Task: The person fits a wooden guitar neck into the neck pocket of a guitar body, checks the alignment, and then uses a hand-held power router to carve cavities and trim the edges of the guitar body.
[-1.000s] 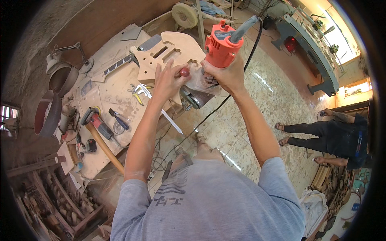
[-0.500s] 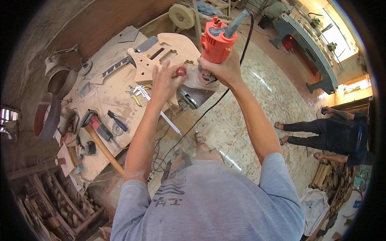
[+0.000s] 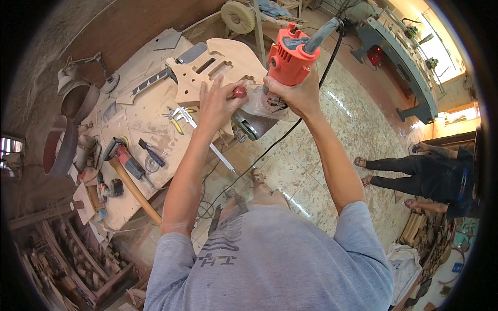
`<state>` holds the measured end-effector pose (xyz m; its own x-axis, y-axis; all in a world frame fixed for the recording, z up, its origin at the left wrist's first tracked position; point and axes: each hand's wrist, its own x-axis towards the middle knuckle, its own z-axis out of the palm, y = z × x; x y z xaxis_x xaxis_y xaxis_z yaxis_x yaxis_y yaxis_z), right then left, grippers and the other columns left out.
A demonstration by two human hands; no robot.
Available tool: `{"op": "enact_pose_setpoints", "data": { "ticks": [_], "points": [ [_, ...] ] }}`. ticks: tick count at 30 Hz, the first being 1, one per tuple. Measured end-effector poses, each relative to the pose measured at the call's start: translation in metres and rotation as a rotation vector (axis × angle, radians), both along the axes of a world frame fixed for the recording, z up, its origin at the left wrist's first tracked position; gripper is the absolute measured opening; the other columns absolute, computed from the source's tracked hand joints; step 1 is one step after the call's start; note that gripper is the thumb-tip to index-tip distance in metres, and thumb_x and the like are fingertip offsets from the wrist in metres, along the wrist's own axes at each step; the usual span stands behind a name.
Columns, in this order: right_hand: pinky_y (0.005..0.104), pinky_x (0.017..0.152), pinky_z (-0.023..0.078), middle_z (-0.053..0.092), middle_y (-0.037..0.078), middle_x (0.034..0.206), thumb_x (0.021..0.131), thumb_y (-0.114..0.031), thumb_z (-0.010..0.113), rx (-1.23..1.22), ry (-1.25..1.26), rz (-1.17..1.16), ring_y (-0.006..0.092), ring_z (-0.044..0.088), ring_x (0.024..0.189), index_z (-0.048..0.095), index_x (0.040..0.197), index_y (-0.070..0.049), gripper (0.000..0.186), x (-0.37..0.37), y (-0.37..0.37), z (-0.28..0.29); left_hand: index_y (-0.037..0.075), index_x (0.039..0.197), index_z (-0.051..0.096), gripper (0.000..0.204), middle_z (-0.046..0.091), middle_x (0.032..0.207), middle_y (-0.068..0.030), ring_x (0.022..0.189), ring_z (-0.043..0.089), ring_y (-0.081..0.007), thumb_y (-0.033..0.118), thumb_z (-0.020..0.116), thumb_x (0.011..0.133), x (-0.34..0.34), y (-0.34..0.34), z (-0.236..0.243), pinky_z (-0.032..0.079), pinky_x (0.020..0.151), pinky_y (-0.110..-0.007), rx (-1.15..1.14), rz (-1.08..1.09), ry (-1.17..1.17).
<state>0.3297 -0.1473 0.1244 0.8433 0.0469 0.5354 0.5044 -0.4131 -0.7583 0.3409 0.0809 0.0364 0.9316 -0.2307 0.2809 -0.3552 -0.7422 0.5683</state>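
A red-bodied router [image 3: 291,59] stands upright at the right end of an electric guitar body [image 3: 239,56] of pale bare wood. My right hand [image 3: 300,97] wraps round the router's lower housing. The fingers of my left hand [image 3: 218,106] are closed on the round red knob [image 3: 240,92] of the router's clear base plate [image 3: 255,107]. The plate lies over the near right edge of the body, and part of it reaches past that edge. The cutter cannot be made out. Routed pockets and holes show in the wood beyond my left hand.
On the dusty workbench [image 3: 136,124] lie a caliper [image 3: 189,118], yellow-handled pliers [image 3: 175,122], a red sander [image 3: 124,158] and a drill [image 3: 108,187]. The router's black cable [image 3: 270,150] trails to the floor. At the right stands another person [image 3: 425,173].
The router, with both hands on it, has shifted a little to the right along the guitar body. The view has also moved slightly. Both hands keep their hold.
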Motion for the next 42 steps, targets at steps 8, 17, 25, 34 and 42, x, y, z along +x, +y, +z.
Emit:
{"op": "enact_pose_setpoints", "data": {
  "ticks": [8,17,25,34,42],
  "points": [
    [0.0387,0.096,0.055,0.071,0.011,0.121,0.068,-0.028,0.092,0.061,0.071,0.006,0.0248,0.071,0.108,0.06,0.132,-0.006,0.075,0.009,-0.006,-0.007,0.025,0.138,0.072,0.052,0.074,0.13,-0.0121,0.147,0.048,-0.0377,0.046,0.077,0.091,-0.001,-0.004,-0.002,0.018,0.125,-0.064,0.009,0.005,-0.045],
    [0.0382,0.096,0.055,0.071,0.011,0.122,0.069,-0.027,0.091,0.043,0.077,0.03,0.0239,0.071,0.109,0.057,0.135,-0.004,0.077,0.013,-0.003,-0.001,0.021,0.138,0.072,0.05,0.076,0.125,-0.0143,0.145,0.05,-0.041,0.037,0.078,0.092,-0.004,-0.005,0.001,0.018,0.126,-0.063,-0.05,0.011,-0.084],
    [0.0333,0.081,0.058,0.072,0.006,0.102,0.073,-0.025,0.091,0.039,0.043,0.028,0.017,0.071,0.088,0.062,0.121,-0.003,0.06,0.022,0.0,-0.009,0.017,0.138,0.071,0.048,0.076,0.123,-0.0158,0.144,0.051,-0.0415,0.032,0.078,0.093,-0.003,-0.004,-0.003,0.017,0.126,-0.064,-0.108,0.023,-0.122],
    [0.0341,0.085,0.057,0.073,0.005,0.102,0.071,-0.027,0.091,0.045,-0.076,-0.003,0.0169,0.071,0.091,0.065,0.122,-0.004,0.062,0.026,0.012,-0.001,0.014,0.141,0.068,0.049,0.075,0.13,-0.0134,0.146,0.052,-0.035,0.027,0.077,0.094,0.001,-0.003,-0.007,0.022,0.127,-0.059,-0.149,0.054,-0.087],
    [0.0406,0.098,0.056,0.071,0.016,0.125,0.065,-0.033,0.094,0.046,0.061,0.027,0.0291,0.072,0.113,0.049,0.142,-0.002,0.094,0.035,0.013,-0.002,0.008,0.14,0.068,0.047,0.07,0.131,-0.0264,0.138,0.057,-0.0402,0.019,0.075,0.095,0.001,-0.006,-0.002,0.033,0.122,-0.053,-0.226,0.098,-0.078]
  ]
}}
